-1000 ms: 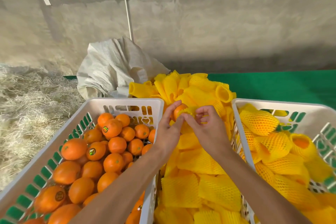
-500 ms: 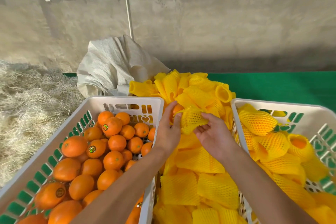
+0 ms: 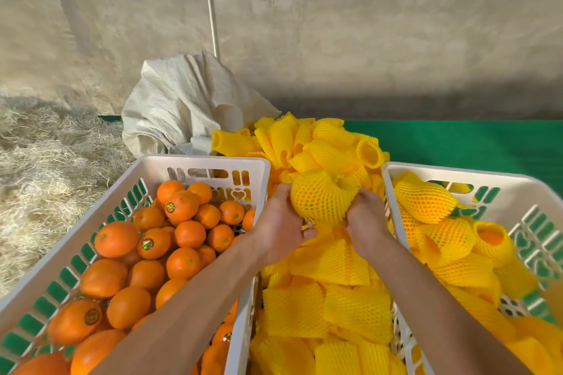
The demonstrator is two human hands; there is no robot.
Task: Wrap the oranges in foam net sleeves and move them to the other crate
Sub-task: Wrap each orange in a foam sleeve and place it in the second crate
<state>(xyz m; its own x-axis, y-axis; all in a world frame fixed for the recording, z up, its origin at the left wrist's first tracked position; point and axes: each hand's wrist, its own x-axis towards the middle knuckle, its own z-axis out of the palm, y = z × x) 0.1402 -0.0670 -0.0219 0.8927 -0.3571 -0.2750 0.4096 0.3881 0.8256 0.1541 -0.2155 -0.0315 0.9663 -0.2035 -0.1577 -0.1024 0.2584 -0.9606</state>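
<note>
**Both hands on a sleeved orange, between the two crates**

I hold a wrapped orange [image 3: 320,196] in both hands, above the pile of loose sleeves [image 3: 326,298] that fills the gap between the crates. The yellow foam net covers the fruit all round; the net's open end puckers at the upper right, and I cannot see any orange skin through it from here. My left hand [image 3: 281,224] cups the fruit from the left and below, fingers curled behind it and thumb tucked under. My right hand [image 3: 367,216] grips it from the right, fingertips pressed into the gathered net. Both forearms reach in from the bottom edge, bare.

The left crate [image 3: 201,161], white with green showing through its slots, is heaped with bare oranges [image 3: 182,240], several with small round stickers. My left forearm crosses over its near right corner.

The right crate [image 3: 457,173], of the same kind, holds oranges already in their nets [image 3: 423,201]; one of them [image 3: 490,236] shows its orange skin at the sleeve's open mouth. The wrapped fruit in my hands is outside this crate, just left of its rim.

Beyond my hands lies a heap of rolled sleeves [image 3: 316,143], many standing as open tubes. Behind the left crate slumps a white woven sack [image 3: 182,106]. Straw [image 3: 45,167] covers the ground at the left, a green sheet [image 3: 472,143] spreads at the right, and a bare grey wall [image 3: 335,39] rises behind it all.
</note>
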